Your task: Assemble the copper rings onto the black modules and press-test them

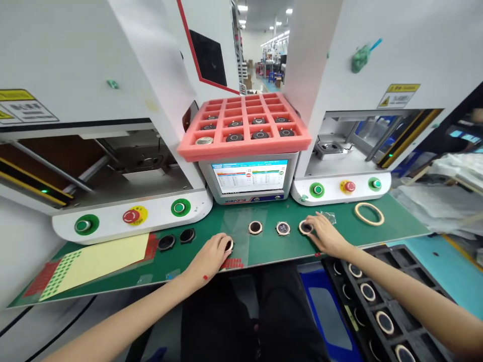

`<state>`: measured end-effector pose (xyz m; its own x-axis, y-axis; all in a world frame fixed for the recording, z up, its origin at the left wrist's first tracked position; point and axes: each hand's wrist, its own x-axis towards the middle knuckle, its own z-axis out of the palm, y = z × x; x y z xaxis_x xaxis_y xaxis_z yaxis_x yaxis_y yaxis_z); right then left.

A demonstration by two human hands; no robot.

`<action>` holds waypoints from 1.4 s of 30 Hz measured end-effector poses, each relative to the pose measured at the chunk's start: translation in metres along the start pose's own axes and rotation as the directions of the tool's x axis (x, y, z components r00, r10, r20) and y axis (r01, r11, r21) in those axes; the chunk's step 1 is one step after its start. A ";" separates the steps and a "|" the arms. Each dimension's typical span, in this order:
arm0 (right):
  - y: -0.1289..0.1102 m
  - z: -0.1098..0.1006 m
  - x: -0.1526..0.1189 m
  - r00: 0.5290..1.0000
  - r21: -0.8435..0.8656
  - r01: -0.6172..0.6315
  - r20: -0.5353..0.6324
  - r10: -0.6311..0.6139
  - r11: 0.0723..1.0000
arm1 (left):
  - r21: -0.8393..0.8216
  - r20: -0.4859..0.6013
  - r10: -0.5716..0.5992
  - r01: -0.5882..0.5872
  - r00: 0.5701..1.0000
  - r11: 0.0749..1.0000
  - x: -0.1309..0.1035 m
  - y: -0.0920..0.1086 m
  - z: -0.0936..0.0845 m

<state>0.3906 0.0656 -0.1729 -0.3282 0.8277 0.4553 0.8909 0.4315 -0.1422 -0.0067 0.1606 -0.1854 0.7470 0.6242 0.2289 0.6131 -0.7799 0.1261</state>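
Holding two watches at once, one per hand

So I was on the head cam and both hands were busy. My left hand [209, 255] had its fingers curled around a gold-rimmed watch [229, 245] near the front of the green counter [226, 217]; they hid so much that I couldn't tell if it touched the surface. My right hand [326, 234] gripped the rim of a second gold-rimmed watch [305, 228], on the counter farther right. Between them sat a dark-faced watch [255, 228] and a watch with pale markings [283, 229], both loose. Off left, two black watches [166, 243] lay near a yellow sheet [101, 259]. A pink foam tray [245, 150] holding round parts sat atop the monitor [249, 177]. Right of my right hand was a tape ring [381, 216], with a black tray [401, 257] of round pieces below my forearm.
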 end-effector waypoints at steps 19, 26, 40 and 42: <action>-0.038 0.030 0.062 0.913 0.161 -0.223 0.379 0.148 0.962 | -0.499 0.098 -0.159 0.187 0.982 0.846 0.092 0.045 -0.006; -0.033 0.023 0.063 0.906 0.226 -0.207 0.411 0.100 0.952 | -0.825 0.173 -0.246 0.277 0.954 0.494 0.048 0.017 -0.088; -0.027 0.036 0.058 0.949 0.160 -0.002 0.313 -0.049 0.987 | -0.542 -0.219 -0.677 0.489 0.703 0.683 0.052 -0.196 -0.154; -0.026 0.037 0.057 0.951 0.146 -0.022 0.309 -0.024 0.989 | -0.464 -0.230 -0.679 0.534 0.697 0.706 0.065 -0.230 -0.156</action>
<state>0.3374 0.1147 -0.1759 -0.4305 0.8874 0.1652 0.8426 0.4607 -0.2788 -0.1393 0.3738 -0.0485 0.0451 0.9541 0.2961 0.7127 -0.2384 0.6597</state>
